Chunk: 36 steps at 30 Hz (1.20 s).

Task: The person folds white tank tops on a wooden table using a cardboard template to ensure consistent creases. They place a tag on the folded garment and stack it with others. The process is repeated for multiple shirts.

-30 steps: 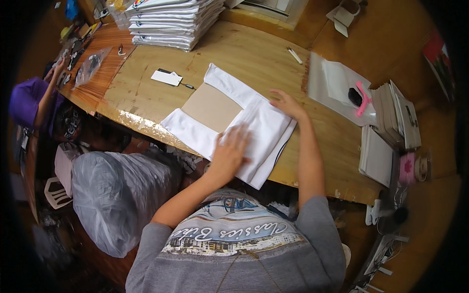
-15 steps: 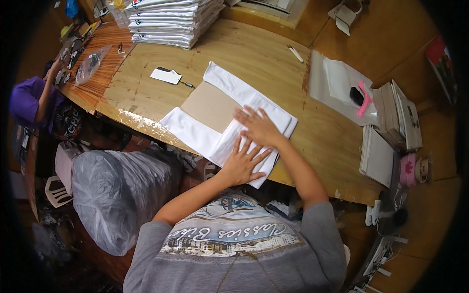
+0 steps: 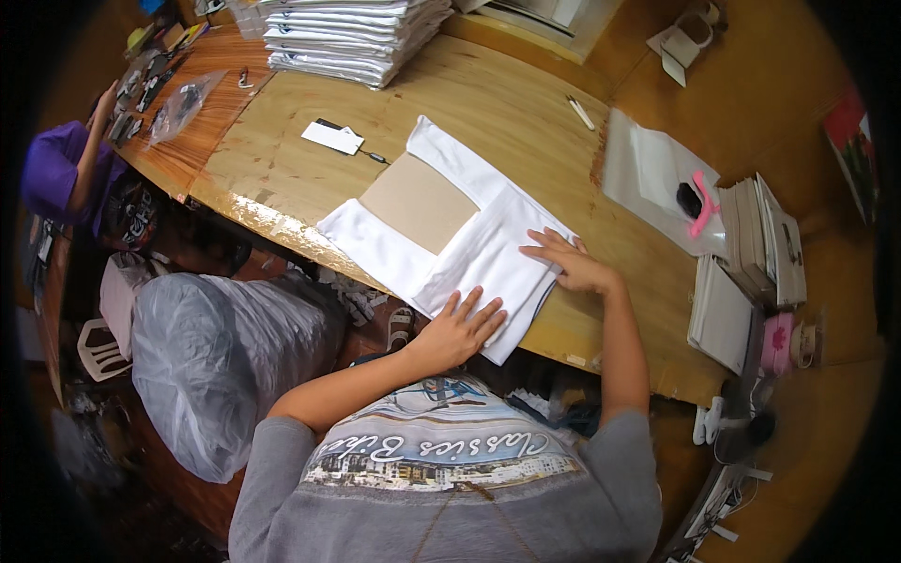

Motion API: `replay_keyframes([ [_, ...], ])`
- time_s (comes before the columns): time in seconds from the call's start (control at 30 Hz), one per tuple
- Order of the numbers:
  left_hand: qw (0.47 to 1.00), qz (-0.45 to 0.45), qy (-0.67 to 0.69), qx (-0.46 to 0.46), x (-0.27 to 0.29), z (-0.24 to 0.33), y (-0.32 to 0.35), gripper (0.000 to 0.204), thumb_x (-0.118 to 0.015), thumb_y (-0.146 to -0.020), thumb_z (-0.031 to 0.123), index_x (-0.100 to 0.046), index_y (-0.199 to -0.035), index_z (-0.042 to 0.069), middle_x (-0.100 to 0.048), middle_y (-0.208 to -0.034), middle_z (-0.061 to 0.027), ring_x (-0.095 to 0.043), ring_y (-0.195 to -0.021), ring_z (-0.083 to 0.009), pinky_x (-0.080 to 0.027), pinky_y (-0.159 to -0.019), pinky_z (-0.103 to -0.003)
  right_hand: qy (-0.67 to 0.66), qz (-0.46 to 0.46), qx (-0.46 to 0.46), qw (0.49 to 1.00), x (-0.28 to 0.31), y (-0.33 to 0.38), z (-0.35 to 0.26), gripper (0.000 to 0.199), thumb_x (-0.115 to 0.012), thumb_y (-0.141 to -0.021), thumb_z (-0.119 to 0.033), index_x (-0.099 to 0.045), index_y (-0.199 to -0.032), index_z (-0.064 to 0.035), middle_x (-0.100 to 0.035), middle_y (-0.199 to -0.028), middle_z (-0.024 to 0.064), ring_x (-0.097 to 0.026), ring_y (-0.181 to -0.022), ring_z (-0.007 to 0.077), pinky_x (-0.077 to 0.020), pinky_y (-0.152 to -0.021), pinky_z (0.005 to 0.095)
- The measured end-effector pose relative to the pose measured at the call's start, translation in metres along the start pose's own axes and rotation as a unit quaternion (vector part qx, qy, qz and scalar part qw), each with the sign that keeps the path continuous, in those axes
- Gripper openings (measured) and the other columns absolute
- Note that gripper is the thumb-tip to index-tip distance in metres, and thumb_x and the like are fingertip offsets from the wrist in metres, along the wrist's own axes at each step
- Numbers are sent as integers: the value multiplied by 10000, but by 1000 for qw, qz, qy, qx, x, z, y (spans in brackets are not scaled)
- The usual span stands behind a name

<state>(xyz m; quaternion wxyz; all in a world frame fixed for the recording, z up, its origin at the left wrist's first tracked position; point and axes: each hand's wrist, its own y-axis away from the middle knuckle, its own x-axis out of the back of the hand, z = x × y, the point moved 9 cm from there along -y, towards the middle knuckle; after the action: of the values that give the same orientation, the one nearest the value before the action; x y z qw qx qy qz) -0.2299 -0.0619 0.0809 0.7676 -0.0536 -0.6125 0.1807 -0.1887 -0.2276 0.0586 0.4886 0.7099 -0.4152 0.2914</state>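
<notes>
— What's spread out in front of you?

— The wooden table (image 3: 526,103) takes up most of it, and on its near edge lies a white garment (image 3: 469,249), face down and partly folded. It sits close to me so I can lean over it with both arms.

— And that brown panel on it?

— A cardboard sheet (image 3: 419,200), lying flat on the middle of the cloth. I judge it serves as a folding guide: the cloth turns in around its edges, so each fold comes out the same width.

— What are your hands doing?

— My left hand (image 3: 462,327) lies flat, fingers spread wide, palm pressing the near corner of the folded part. It grips nothing; it just pins the cloth. My right hand (image 3: 571,264) is also open and flat, fingers stretched along the right edge of the fold, holding it down.

— Anything else about?

— A stack of folded white garments (image 3: 352,33) at the far edge, a clear plastic bag (image 3: 657,178) to the right, a clear sack (image 3: 225,361) beside my left knee, and a small white tag (image 3: 332,137) just beyond the cloth. A person in a purple sleeve (image 3: 56,174) works at far left.
</notes>
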Motion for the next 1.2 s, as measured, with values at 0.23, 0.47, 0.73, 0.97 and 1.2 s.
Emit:
replay_keyframes([
  [0.23,764,43,570,299,49,-93,-4,295,-430,-844,133,-487,-1128,78,-563,-867,-140,-535,-752,-131,-430,-679,-258,-244,201,93,944,63,-29,38,440,-642,-619,-25,-543,-1043,-85,-528,-1110,62,-466,-1042,209,-334,-910,300],
  [0.47,434,379,704,416,37,-206,93,324,-493,-843,183,-447,-1058,-54,-559,-925,-95,-558,-823,-146,-476,-718,-282,-537,159,102,822,127,-179,-28,225,-620,-749,-166,-585,-881,14,-586,-802,25,-528,-722,109,-421,-661,231],
  [0.73,618,311,488,532,21,-226,124,246,-504,-831,127,-432,-970,-63,-532,-686,-82,-551,-555,-123,-496,-507,-243,-318,143,-21,937,91,-249,-17,247,-549,-793,-264,-561,-836,-21,-578,-714,53,-485,-645,144,-389,-615,288],
  [0.97,568,411,548,457,22,-198,110,395,-448,-855,112,-192,-1155,100,-513,-868,-132,-559,-672,-143,-489,-577,-242,-194,283,-23,939,102,-236,-29,263,-463,-824,-311,-517,-862,-56,-556,-757,143,-523,-721,279,-393,-661,340],
  [1.2,734,284,444,428,45,-167,74,638,-523,-717,-80,-262,-1273,92,-336,-1215,-90,-463,-860,-99,-410,-595,-189,-267,355,31,896,109,-230,-19,278,-469,-830,-311,-525,-925,-56,-577,-839,149,-543,-788,255,-402,-707,325],
])
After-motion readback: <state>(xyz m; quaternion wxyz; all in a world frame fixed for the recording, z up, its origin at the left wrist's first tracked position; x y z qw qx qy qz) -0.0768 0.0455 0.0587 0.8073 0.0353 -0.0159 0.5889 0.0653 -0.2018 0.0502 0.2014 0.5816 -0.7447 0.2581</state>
